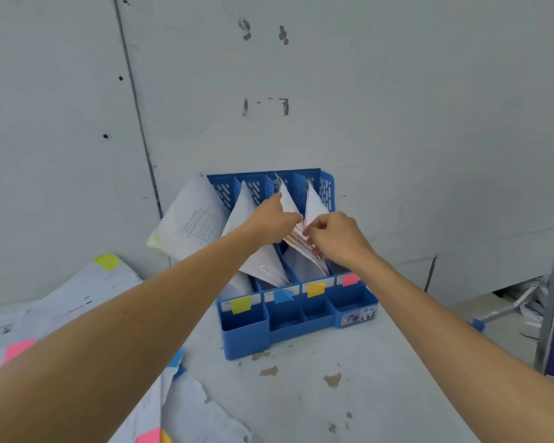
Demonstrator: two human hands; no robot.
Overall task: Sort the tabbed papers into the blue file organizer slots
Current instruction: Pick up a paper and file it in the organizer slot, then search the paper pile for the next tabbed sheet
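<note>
From the head view, the blue file organizer [243, 334] stands on the table [317, 394] against the wall at twelve o'clock from the person. Its four upright slots are marked left to right by a yellow-green label [241, 304], a blue label [282, 296], an orange label [315, 289] and a pink label [349, 279]. Both arms reach into it. The right hand [336, 239] has its fingers [314, 233] curled tight in a pinch on the near edge of the sheaf of tabbed papers [301, 251], which stands fanned in the slot behind the orange label. The left hand [271, 219], at ten o'clock of the right, lies against the same sheaf higher up with its back to the camera. Its fingertips are hidden among the sheets, so I cannot tell whether it grips or only braces them. More loose tabbed papers [77, 298] lie spread on the table at eight o'clock of the organizer, and one leaning sheet [192, 219] rests outside its left wall. These sheets look light, thin and floppy — they sag and splay wherever they are unsupported — so a single corner grip would likely let them curl or slide apart. Best hold, I judge, is a pinch across the whole thickness near the tabbed edge, with the other hand steadying the upper part — firm enough to keep the stack together, gentle enough not to crease it.
</note>
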